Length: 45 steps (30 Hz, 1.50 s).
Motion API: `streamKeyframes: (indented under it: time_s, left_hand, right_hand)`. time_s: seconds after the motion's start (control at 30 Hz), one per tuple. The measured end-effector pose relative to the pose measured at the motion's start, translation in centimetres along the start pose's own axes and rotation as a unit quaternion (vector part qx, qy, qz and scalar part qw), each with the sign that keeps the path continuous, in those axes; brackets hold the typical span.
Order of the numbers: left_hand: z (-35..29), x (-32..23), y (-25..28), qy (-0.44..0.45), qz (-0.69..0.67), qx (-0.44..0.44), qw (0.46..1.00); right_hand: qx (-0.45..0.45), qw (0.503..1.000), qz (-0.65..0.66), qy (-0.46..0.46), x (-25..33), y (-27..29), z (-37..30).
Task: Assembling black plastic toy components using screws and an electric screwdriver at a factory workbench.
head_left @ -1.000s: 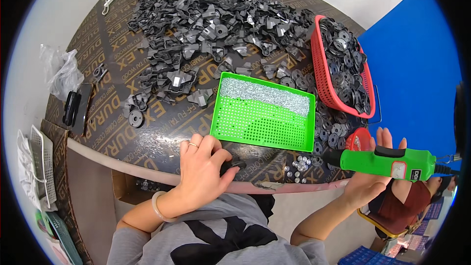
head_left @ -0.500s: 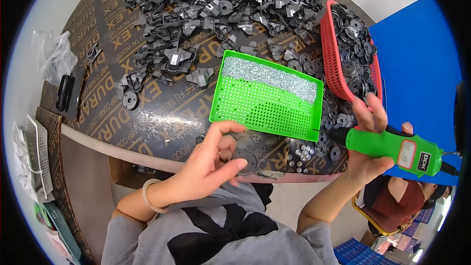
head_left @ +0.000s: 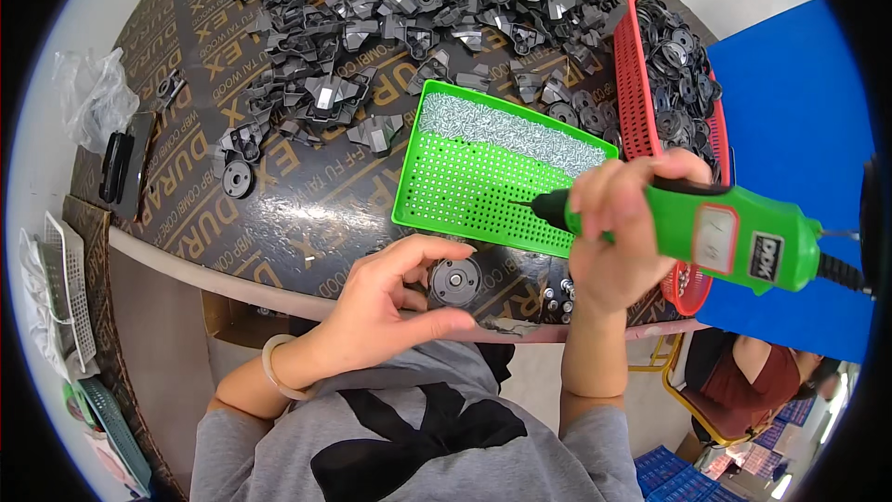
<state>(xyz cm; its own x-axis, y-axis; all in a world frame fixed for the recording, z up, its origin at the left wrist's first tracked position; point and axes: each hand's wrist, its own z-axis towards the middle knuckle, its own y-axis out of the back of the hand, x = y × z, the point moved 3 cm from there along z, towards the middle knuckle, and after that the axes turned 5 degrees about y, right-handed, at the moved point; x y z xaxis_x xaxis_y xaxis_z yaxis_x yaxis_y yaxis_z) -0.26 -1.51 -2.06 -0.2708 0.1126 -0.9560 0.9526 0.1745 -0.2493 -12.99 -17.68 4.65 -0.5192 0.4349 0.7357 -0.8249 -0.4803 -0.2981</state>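
Note:
My right hand (head_left: 618, 228) is wrapped round a green electric screwdriver (head_left: 734, 234). The screwdriver's black nose points left and its thin bit is above the green tray (head_left: 401, 188). Silver screws (head_left: 502, 137) fill the far strip of that tray. At the near table edge a dark round disc (head_left: 454, 281) with a silver piece in its centre lies beside my left hand (head_left: 395, 288). My left thumb and index finger are spread around the disc, apart from each other; the other fingers are curled at its left side, and whether they touch it I cannot tell.
Black plastic parts (head_left: 358, 37) are heaped at the back. A red basket (head_left: 635, 84) of dark discs stands at the right, with a smaller red basket (head_left: 689, 290) nearer. Small metal pieces (head_left: 557, 302) lie by the edge. Another person (head_left: 743, 381) is at lower right.
My right hand has swung the screwdriver left, its bit now over the tray. My left thumb has come off the disc, which now shows a silver piece in its centre.

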Motion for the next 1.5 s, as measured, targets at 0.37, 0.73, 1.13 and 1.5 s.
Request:
streamKeyframes:
  time_s: [0.37, 0.73, 1.13, 1.5]
  left_hand:
    - [0.1, 0.9, 0.7, 0.029, 0.000, -0.003, 1.000]
    - [0.5, 0.7, 0.7, 0.022, -0.024, -0.013, 0.999]
    - [0.8, -0.2, 0.2, 0.013, 0.019, -0.003, 1.000]
    - [0.3, -0.2, 0.2, 0.041, 0.024, 0.000, 0.999]
  right_hand:
    - [0.020, 0.997, -0.049, -0.057, -2.6, -1.4, -0.7]
    - [0.027, 0.999, -0.011, -0.024, -2.7, -1.1, -0.7]
    - [0.159, 0.982, 0.074, -0.064, 6.8, -3.3, -1.7]
    - [0.145, 0.984, 0.065, -0.077, 5.9, -3.1, -2.7]
